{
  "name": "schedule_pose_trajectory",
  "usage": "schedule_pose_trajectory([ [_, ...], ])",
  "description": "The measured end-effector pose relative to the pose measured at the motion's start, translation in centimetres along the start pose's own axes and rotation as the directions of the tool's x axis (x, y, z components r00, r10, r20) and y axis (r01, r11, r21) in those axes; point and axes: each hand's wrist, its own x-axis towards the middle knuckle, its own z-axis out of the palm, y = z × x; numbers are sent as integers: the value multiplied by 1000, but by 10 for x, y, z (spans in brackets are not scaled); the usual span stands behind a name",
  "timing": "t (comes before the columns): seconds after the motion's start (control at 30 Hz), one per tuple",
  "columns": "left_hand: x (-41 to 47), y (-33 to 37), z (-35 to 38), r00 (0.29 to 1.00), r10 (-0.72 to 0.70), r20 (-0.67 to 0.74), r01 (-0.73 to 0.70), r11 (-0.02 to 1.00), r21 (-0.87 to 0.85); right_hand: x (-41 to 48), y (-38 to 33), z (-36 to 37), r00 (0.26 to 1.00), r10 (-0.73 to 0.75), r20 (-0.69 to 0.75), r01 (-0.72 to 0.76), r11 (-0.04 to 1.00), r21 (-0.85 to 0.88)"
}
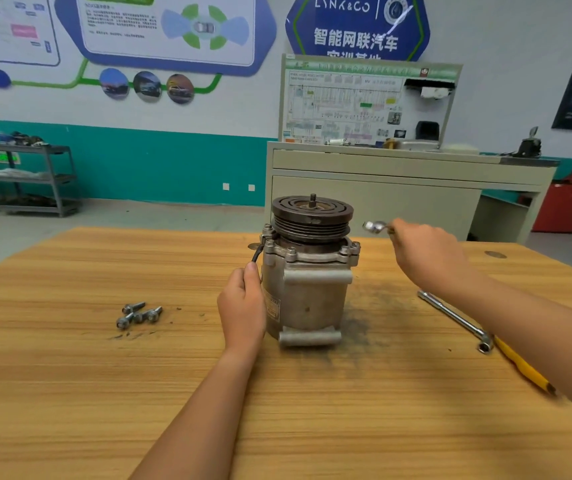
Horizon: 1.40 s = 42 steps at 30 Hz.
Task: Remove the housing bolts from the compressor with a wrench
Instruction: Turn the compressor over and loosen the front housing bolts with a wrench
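Note:
A grey metal compressor [307, 296] stands upright in the middle of the wooden table [104, 393], its dark ribbed pulley on top. Several bolt heads [291, 251] sit around its upper flange. My left hand [243, 310] grips the compressor's left side, thumb up near a black cable. My right hand [423, 254] hovers to the right of the pulley, closed on a shiny wrench [374, 226] whose head points toward the compressor without touching it. Three removed bolts [139, 315] lie loose on the table to the left.
An L-shaped socket wrench [457, 318] and a yellow-handled tool [523, 370] lie on the table at the right, under my right forearm. Dark grime marks the wood around the compressor. Behind the table stand a beige training cabinet [398, 188] and a grey shelf cart [28, 178].

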Motion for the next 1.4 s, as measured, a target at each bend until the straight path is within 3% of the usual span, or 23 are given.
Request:
schedule_pose_trajectory([
  [0.1,0,0,1,1000,9,-2,-10,1000,-13,-24,6,-16,998,-43,-40,50,981,186],
  [0.2,-1,0,1,1000,11,5,-11,1000,-18,-48,2,-35,991,-105,81,84,970,227],
  [0.33,-1,0,1,1000,8,6,-8,1000,-12,-64,-7,-50,960,-167,224,150,985,88],
  [0.57,0,-3,1,1000,2,17,-2,1000,3,-47,-22,-62,958,-113,262,137,988,-72],
  [0.83,-1,-1,2,1000,-6,16,6,1000,-10,-46,-44,-78,929,-199,311,315,866,-388],
  [1.2,0,-3,2,1000,1,22,-1,1000,-2,-5,1,-44,931,-294,217,358,849,-389],
  [1.4,1,-6,1,999,31,23,-31,999,21,19,-12,-8,934,-356,28,353,912,-210],
])
